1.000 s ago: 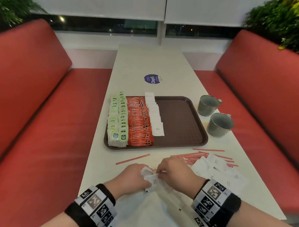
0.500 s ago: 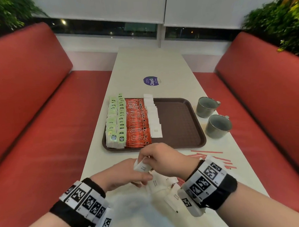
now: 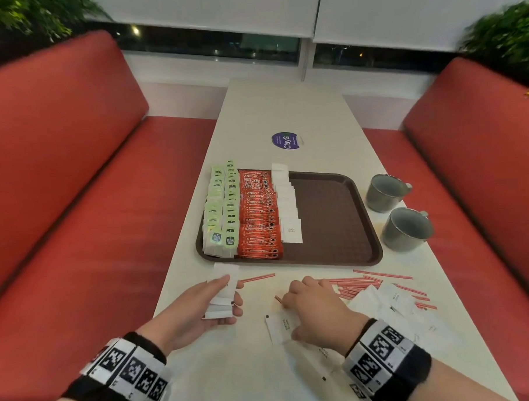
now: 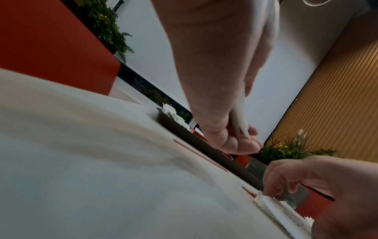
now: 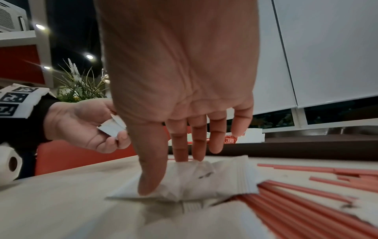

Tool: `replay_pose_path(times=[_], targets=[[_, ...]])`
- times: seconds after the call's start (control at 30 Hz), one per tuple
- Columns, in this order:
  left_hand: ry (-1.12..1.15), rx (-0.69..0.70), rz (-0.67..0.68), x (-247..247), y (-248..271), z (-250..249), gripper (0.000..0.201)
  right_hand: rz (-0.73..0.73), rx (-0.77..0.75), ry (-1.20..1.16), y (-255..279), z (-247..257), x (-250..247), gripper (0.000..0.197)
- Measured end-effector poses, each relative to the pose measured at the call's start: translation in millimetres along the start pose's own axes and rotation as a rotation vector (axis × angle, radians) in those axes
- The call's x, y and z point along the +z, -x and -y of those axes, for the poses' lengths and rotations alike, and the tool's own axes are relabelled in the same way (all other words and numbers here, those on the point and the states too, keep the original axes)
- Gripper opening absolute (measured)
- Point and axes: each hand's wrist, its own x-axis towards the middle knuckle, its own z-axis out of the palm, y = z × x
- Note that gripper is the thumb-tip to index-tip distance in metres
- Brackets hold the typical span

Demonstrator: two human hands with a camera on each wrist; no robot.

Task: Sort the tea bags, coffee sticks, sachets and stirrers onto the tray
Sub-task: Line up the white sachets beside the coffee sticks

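My left hand [image 3: 231,292] hovers just in front of the brown tray [image 3: 334,227] and grips a small stack of white sachets [image 3: 223,296], thumb on top; the stack's edge shows in the left wrist view [image 4: 243,122]. My right hand [image 3: 292,319] reaches down to the table and pinches one white sachet [image 3: 278,327] between thumb and fingertips [image 5: 182,155], and the packet [image 5: 225,174] crumples between them. On the tray lie rows of green tea bags [image 3: 221,214], red coffee sticks [image 3: 259,215] and white sachets [image 3: 288,208]. Its right half is bare.
Red stirrers [image 3: 361,284] and more loose white sachets [image 3: 392,301] lie on the table right of my right hand; one stirrer [image 3: 257,278] lies alone by the tray's front edge. Two grey cups [image 3: 407,229] stand right of the tray. Red benches flank the table.
The hands met over the table, where the right hand brought a sachet to the left. They have since parted: the left keeps the stack, the right has dropped onto another sachet.
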Motion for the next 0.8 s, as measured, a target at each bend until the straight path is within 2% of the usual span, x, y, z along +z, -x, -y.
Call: replay_pose_path(times=[0.13,0.27,0.33,0.43,0.57,0.63,0.73,0.8], targets=[[-0.033,0.003,0.005,-2,-1,3,0.026,0.008,0.023,-0.049,-2,2,0,0.042],[-0.025,-0.003,0.036,-1,-3,3,0.029,0.01,0.03,-0.199,-3,1,-5,0.008],[-0.071,-0.02,0.047,4,-5,2,0.035,0.034,0.032,-0.342,-1,-1,-10,0.016],[-0.239,0.004,0.076,16,-7,0,0.017,0.043,0.031,-0.569,3,-7,-20,0.019],[-0.512,0.052,0.174,39,-15,-4,0.021,-0.083,-0.06,-0.626,1,-9,-36,0.019],[-0.581,0.083,0.188,51,-18,-7,0.015,-0.196,-0.077,-0.692,-4,-10,-42,0.016],[-0.445,0.165,0.132,62,-26,-10,0.016,-0.379,0.044,-0.924,-12,-15,-40,0.024],[-0.309,0.196,0.074,66,-33,-14,0.017,-0.444,0.158,-1.081,-18,-21,-37,0.026]])
